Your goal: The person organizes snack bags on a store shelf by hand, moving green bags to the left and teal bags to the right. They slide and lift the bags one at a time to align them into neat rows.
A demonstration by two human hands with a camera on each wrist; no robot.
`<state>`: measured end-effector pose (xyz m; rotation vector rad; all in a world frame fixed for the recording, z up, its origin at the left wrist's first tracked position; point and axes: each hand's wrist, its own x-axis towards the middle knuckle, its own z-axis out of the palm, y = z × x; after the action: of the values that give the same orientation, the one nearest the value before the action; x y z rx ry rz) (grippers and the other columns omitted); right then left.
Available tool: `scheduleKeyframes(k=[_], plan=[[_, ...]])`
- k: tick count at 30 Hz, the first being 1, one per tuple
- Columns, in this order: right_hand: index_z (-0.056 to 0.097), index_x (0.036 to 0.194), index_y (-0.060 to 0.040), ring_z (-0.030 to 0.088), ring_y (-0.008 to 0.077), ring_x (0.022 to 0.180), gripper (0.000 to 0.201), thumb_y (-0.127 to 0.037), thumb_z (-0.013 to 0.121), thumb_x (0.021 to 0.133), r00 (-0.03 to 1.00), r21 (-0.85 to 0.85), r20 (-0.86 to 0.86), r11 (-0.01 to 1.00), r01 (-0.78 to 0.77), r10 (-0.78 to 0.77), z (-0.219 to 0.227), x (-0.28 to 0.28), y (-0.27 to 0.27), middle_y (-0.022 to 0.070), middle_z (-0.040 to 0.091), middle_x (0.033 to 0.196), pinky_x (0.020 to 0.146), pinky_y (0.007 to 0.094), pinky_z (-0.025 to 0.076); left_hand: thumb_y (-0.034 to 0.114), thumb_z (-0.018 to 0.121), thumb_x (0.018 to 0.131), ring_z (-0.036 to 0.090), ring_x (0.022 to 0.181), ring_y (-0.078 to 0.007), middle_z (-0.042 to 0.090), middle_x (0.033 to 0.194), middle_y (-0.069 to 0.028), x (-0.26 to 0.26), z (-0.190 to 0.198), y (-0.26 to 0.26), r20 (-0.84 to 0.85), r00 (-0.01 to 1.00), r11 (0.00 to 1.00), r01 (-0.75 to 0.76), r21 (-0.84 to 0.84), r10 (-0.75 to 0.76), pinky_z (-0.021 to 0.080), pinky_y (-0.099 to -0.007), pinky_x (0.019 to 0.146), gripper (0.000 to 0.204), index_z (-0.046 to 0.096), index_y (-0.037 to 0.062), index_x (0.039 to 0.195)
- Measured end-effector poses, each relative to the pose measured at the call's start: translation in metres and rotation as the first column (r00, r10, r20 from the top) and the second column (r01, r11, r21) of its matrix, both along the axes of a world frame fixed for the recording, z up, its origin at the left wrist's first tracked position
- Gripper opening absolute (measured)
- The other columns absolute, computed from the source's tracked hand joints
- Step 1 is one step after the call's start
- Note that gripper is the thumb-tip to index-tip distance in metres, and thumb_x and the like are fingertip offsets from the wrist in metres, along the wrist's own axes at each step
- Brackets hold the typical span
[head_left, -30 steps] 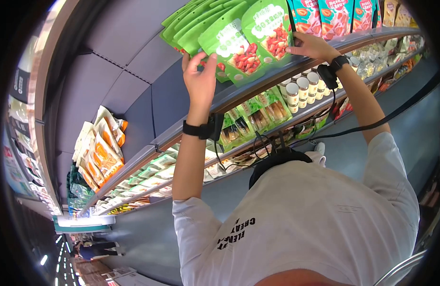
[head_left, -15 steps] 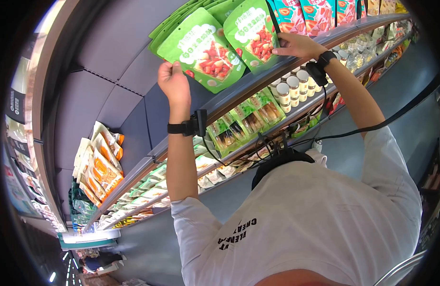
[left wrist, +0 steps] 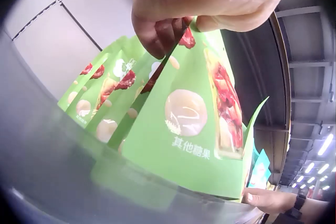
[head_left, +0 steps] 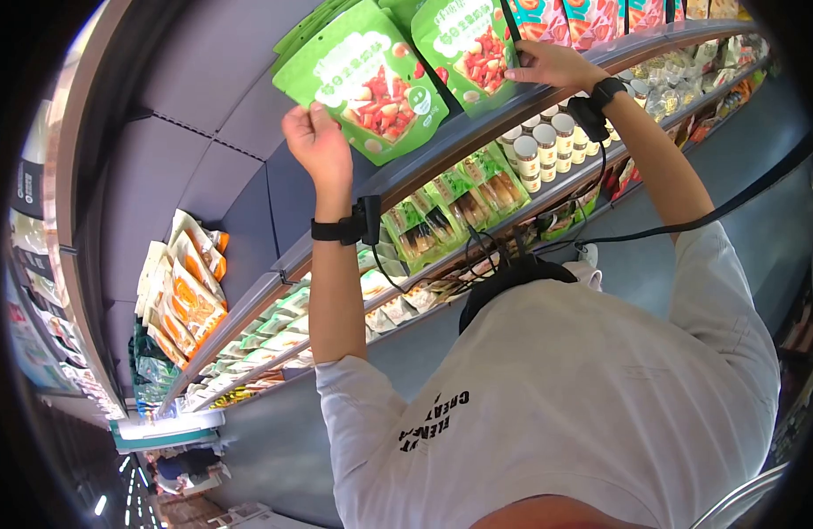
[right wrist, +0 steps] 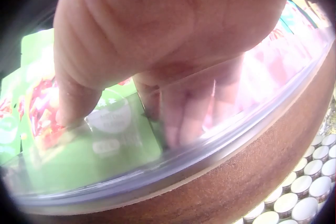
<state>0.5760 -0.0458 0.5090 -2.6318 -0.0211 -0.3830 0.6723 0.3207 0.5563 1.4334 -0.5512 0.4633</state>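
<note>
Green pouches with red-and-white pictures stand in rows on the top shelf. My left hand (head_left: 318,154) pinches the side edge of the front left pouch (head_left: 371,93); in the left wrist view thumb and curled fingers (left wrist: 205,3) close on the upper edge of that pouch (left wrist: 184,129). My right hand (head_left: 556,69) is at the right edge of the neighbouring pouch (head_left: 466,55). In the right wrist view the thumb lies on the front of this pouch (right wrist: 105,140), with the other fingers behind the clear shelf lip, round its side edge.
Pink-and-teal pouches (head_left: 591,22) stand right of the green ones. A clear lip (right wrist: 210,150) runs along the shelf front. Lower down are white-lidded jars (head_left: 545,145) and green packs (head_left: 419,231). Orange-and-white bags (head_left: 190,295) stand far left. A black cable (head_left: 732,216) crosses by my right arm.
My left hand has moved left from among the pouches, and the front left pouch has shifted left with it, separating from the stack. My right hand stays at its pouch's edge.
</note>
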Motion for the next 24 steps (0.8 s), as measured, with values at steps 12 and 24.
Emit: scheduleKeyframes(k=[12, 24], plan=[[0.068, 0.102, -0.0034, 0.065, 0.0157, 0.089, 0.011, -0.011, 0.063, 0.095, 0.719, 0.261, 0.583, 0.750, -0.608, 0.379, 0.020, -0.041, 0.104, 0.0070, 0.069, 0.094, 0.080, 0.0304, 0.052, -0.002, 0.052, 0.098, 0.054, 0.072, -0.0081, 0.062, 0.087, -0.0055, 0.023, -0.009, -0.010, -0.067, 0.994, 0.994, 0.084, -0.071, -0.089, 0.044, -0.0236, 0.066, 0.006, 0.052, 0.0005, 0.104], [0.064, 0.119, -0.0038, 0.058, 0.0116, 0.097, 0.030, -0.027, 0.060, 0.100, 0.788, 0.576, 0.237, 0.571, -0.585, 0.568, 0.020, 0.027, 0.181, 0.0027, 0.062, 0.109, 0.086, 0.0290, 0.047, 0.001, 0.054, 0.097, 0.053, 0.075, -0.0072, 0.061, 0.089, -0.0036, 0.020, -0.007, -0.017, -0.146, 0.984, 0.965, 0.059, -0.254, -0.099, 0.045, -0.0240, 0.066, 0.003, 0.053, 0.0015, 0.100]])
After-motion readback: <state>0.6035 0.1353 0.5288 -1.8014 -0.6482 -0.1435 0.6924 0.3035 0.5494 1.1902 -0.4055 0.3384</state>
